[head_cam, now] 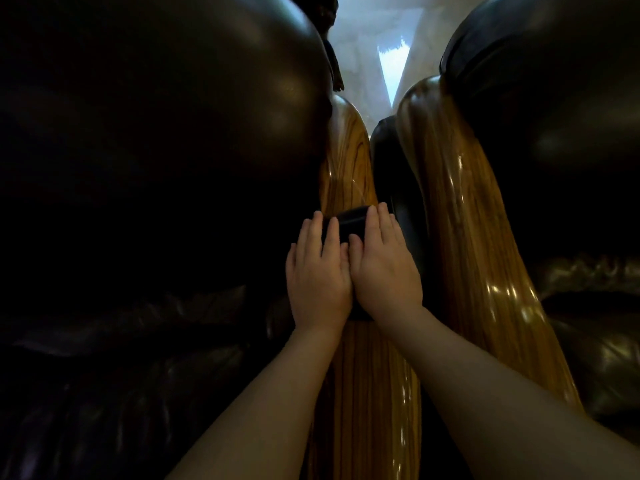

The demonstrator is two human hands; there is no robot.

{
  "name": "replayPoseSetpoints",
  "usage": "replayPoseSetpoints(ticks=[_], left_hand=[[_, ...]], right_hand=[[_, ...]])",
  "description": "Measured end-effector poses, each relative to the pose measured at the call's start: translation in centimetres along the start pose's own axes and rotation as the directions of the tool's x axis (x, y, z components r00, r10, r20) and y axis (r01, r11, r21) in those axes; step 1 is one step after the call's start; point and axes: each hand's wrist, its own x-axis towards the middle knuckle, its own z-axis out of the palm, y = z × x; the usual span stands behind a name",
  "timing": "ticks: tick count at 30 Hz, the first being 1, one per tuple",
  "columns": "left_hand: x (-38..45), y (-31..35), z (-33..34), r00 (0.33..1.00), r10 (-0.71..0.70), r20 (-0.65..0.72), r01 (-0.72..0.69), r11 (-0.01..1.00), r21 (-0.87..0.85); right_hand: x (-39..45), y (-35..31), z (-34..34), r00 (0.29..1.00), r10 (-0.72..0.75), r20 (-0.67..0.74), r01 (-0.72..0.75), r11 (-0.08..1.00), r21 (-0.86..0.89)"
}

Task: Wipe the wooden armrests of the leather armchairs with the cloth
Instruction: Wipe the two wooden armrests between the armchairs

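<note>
1. The left hand [317,275] and the right hand [382,268] lie flat, side by side and touching, fingers stretched forward – neither is clenched; both press down on a dark cloth [349,221].
2. Around them: the dark leather armchair [156,168] on the left and a second armchair [554,116] on the right (its leather side panel [398,188] stands just beside the right hand), leaving a narrow gap between the two.
3. The cloth rests on the glossy wooden armrest [349,150], showing ahead of the fingertips and under the palms.
4. The other armrest [467,220] runs alongside, untouched by either hand.
</note>
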Motion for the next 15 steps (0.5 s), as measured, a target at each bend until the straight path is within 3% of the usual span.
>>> replayPoseSetpoints(ticks=[7,15], left_hand=[[5.8,0.0,0.7,0.997,0.016,-0.072,-0.017,1.000,-0.023],[7.8,0.0,0.9,1.000,0.022,0.016,-0.022,1.000,0.000]], right_hand=[[5.9,-0.8,0.2,0.999,0.019,0.036,-0.021,0.998,0.061],[8.6,-0.8,0.4,0.995,-0.002,0.101,-0.009,0.993,0.114]])
